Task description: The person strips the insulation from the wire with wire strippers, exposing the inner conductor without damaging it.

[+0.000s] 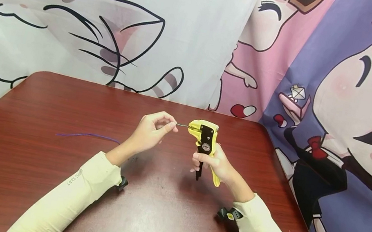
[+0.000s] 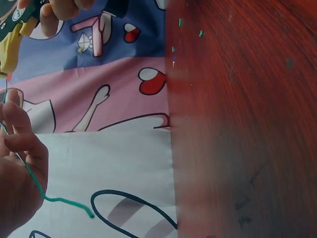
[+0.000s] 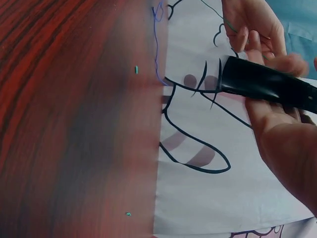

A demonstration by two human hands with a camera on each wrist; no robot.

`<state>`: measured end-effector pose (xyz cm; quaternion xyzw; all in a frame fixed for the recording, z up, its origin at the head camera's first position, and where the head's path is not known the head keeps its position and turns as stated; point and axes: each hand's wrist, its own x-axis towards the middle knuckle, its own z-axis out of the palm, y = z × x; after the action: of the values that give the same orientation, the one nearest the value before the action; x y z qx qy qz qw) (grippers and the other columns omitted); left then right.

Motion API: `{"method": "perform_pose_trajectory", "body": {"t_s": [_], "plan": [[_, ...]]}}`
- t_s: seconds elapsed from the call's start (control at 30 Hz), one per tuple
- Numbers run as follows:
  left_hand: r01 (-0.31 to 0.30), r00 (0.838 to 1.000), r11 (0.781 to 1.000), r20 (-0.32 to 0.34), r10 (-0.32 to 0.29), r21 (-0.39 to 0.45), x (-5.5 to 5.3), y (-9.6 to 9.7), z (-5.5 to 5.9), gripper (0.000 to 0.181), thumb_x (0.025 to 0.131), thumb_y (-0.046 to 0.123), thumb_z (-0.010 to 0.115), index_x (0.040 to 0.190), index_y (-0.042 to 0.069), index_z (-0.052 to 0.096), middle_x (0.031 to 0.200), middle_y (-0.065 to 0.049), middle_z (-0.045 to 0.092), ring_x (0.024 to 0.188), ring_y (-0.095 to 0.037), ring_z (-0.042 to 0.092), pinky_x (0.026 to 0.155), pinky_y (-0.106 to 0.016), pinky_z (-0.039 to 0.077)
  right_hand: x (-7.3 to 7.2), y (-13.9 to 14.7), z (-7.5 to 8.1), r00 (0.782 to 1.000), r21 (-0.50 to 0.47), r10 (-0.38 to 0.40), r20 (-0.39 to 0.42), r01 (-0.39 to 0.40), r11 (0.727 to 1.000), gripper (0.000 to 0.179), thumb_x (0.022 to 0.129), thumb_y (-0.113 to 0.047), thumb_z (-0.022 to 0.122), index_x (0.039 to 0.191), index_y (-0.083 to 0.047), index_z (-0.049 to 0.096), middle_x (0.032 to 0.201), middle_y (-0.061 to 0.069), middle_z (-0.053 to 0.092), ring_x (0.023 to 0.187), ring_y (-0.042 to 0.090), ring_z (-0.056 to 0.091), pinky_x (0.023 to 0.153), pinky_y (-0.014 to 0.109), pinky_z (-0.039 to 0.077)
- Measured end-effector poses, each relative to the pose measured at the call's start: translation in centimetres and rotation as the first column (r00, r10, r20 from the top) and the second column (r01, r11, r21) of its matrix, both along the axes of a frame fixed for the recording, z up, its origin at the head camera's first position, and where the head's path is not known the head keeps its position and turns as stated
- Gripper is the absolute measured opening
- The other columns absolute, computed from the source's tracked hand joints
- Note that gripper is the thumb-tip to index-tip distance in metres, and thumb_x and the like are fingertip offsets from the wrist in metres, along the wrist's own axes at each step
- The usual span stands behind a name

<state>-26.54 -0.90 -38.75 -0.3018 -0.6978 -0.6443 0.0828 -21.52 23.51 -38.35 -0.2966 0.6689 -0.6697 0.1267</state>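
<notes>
My left hand [image 1: 151,128] pinches a thin green wire [image 2: 34,179] between thumb and fingers. In the left wrist view its loose tail runs down past the palm and bends to the side. The other end reaches the nose of a yellow and black wire stripper [image 1: 207,136]; how far it sits inside is too small to tell. My right hand [image 1: 218,164] grips the stripper by its handles, nose pointing left toward the left hand. In the right wrist view a black handle [image 3: 267,82] covers part of the fingers.
A blue-purple wire [image 1: 93,135] lies on the reddish-brown table [image 1: 12,168], left of the left hand. Small green scraps [image 3: 136,70] are scattered on the tabletop. Behind the table hangs a cartoon-printed cloth [image 1: 201,31], which continues along the right side.
</notes>
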Motion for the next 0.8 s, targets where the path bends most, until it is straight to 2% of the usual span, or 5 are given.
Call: {"method": "perform_pose_trajectory", "body": {"t_s": [0.13, 0.33, 0.53, 0.67, 0.8], "plan": [[-0.026, 1.000, 1.000, -0.015, 0.025, -0.016, -0.3, -0.1, -0.1, 0.010, 0.098, 0.010, 0.062, 0.099, 0.002, 0.066, 0.087, -0.012, 0.073, 0.055, -0.017, 0.058, 0.047, -0.025, 0.044, -0.1, 0.3, -0.1, 0.999, -0.002, 0.032, -0.042, -0.032, 0.999, 0.006, 0.090, 0.005, 0.054, 0.091, 0.010, 0.051, 0.068, 0.015, 0.055, 0.062, 0.024, 0.057, 0.065, 0.039, 0.056], [-0.079, 0.996, 0.995, -0.038, 0.077, -0.054, -0.8, -0.4, -0.2, 0.011, 0.097, 0.011, 0.063, 0.098, 0.001, 0.067, 0.087, -0.012, 0.074, 0.086, -0.025, 0.072, 0.074, -0.030, 0.053, 0.0, 0.6, 0.0, 1.000, -0.013, 0.025, 0.015, -0.025, 1.000, 0.017, 0.090, 0.005, 0.054, 0.094, 0.019, 0.045, 0.073, 0.010, 0.057, 0.066, 0.024, 0.056, 0.067, 0.036, 0.053], [-0.133, 0.990, 0.983, -0.073, 0.124, -0.130, -1.4, -0.6, -0.1, 0.006, 0.096, 0.008, 0.064, 0.094, 0.005, 0.068, 0.082, -0.007, 0.074, 0.077, -0.023, 0.072, 0.066, -0.025, 0.050, 0.4, 1.1, 0.1, 0.992, 0.104, -0.047, 0.119, 0.034, 0.994, 0.021, 0.088, 0.002, 0.059, 0.095, 0.019, 0.048, 0.074, 0.009, 0.058, 0.066, 0.022, 0.057, 0.066, 0.035, 0.053], [-0.183, 0.981, 0.962, -0.103, 0.165, -0.203, -2.2, -0.8, 0.6, 0.006, 0.095, 0.008, 0.064, 0.092, 0.006, 0.068, 0.080, -0.001, 0.073, 0.072, -0.013, 0.070, 0.063, -0.027, 0.048, 0.3, 1.2, 0.2, 0.986, 0.239, -0.105, 0.129, 0.072, 0.968, 0.027, 0.088, -0.004, 0.062, 0.100, 0.018, 0.051, 0.077, 0.011, 0.058, 0.065, 0.023, 0.059, 0.067, 0.036, 0.054], [-0.203, 0.978, 0.943, -0.095, 0.184, -0.266, -2.9, -0.7, 0.8, 0.007, 0.096, 0.011, 0.064, 0.092, 0.008, 0.068, 0.080, 0.001, 0.073, 0.071, -0.012, 0.069, 0.063, -0.030, 0.046, 0.3, 1.3, 0.2, 0.980, 0.329, -0.162, 0.118, 0.116, 0.937, 0.028, 0.088, -0.007, 0.065, 0.104, 0.013, 0.054, 0.085, 0.011, 0.059, 0.067, 0.027, 0.062, 0.069, 0.039, 0.055]]}}
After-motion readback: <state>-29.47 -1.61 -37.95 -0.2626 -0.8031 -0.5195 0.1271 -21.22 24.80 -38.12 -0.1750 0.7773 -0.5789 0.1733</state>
